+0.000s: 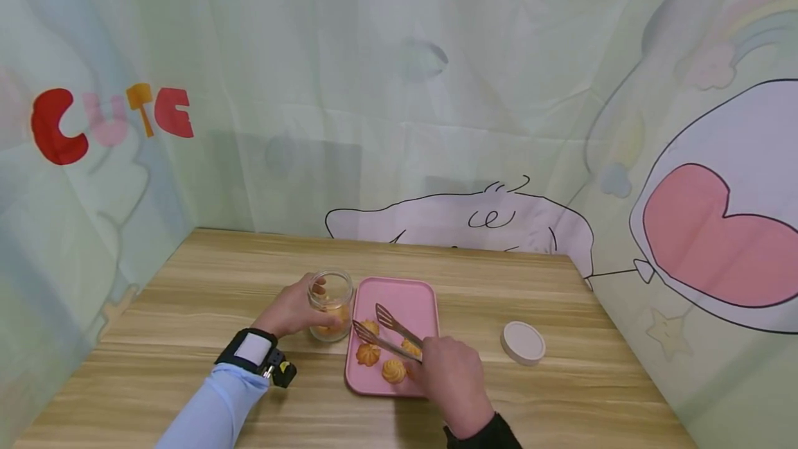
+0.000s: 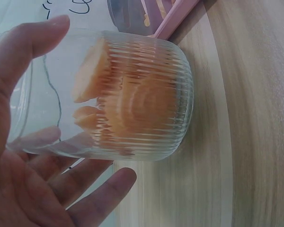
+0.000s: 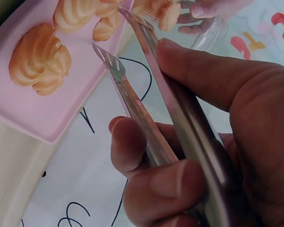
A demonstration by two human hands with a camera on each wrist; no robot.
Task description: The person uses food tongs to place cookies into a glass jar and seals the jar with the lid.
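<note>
My left hand holds a clear glass jar upright on the table, thumb on one side and fingers round the other. Several golden swirled cookies lie in the ribbed lower part of the jar. In my right hand is a pair of metal tongs, its two tips apart with nothing between them. The tips hover over the left part of a pink tray. Several more piped cookies lie on that tray; the tongs and right hand partly cover some of them.
A round white lid lies on the wooden table to the right of the tray. Printed fabric with cartoon figures and letters hangs behind the table and along both sides.
</note>
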